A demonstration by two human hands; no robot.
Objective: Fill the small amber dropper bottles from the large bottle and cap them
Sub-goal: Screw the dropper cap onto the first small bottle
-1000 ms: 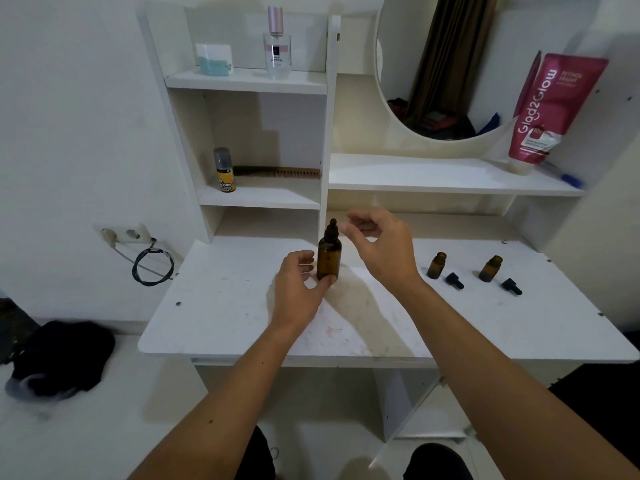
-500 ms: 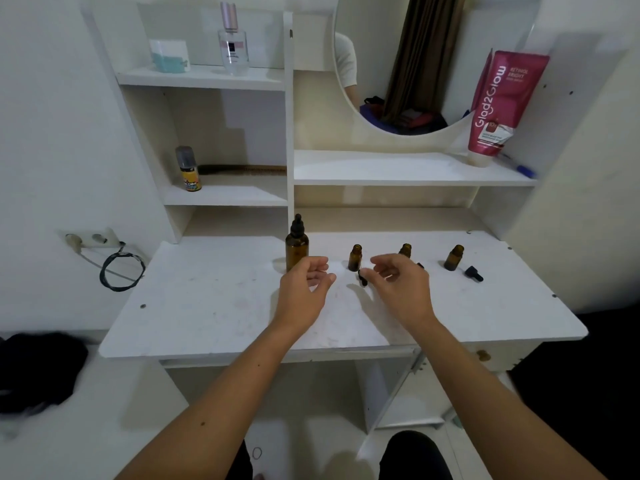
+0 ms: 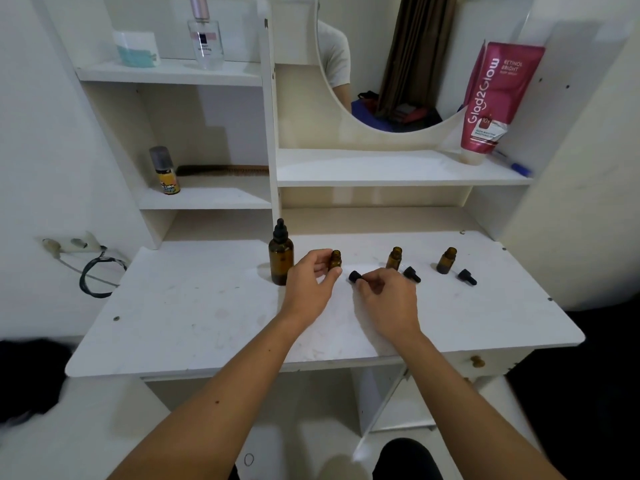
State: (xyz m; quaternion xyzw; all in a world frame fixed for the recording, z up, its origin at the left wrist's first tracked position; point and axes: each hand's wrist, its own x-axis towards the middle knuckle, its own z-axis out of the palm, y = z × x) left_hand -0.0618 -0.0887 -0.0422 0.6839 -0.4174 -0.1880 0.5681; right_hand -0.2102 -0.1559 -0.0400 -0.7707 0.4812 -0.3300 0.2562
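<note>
The large amber bottle with a black dropper top stands capped on the white table, just left of my hands. My left hand grips a small uncapped amber bottle standing on the table. My right hand pinches a black dropper cap lying beside that bottle. Two more small amber bottles stand open to the right, each with a black dropper cap lying next to it.
Shelves rise behind the table with a small spray can, a comb, a perfume bottle and a pink tube. A round mirror hangs at the back. A wall socket with a cable sits at the left.
The view has shifted right. My left hand left the large bottle and took hold of the nearest small bottle. My right hand came down and pinched the cap beside it.
</note>
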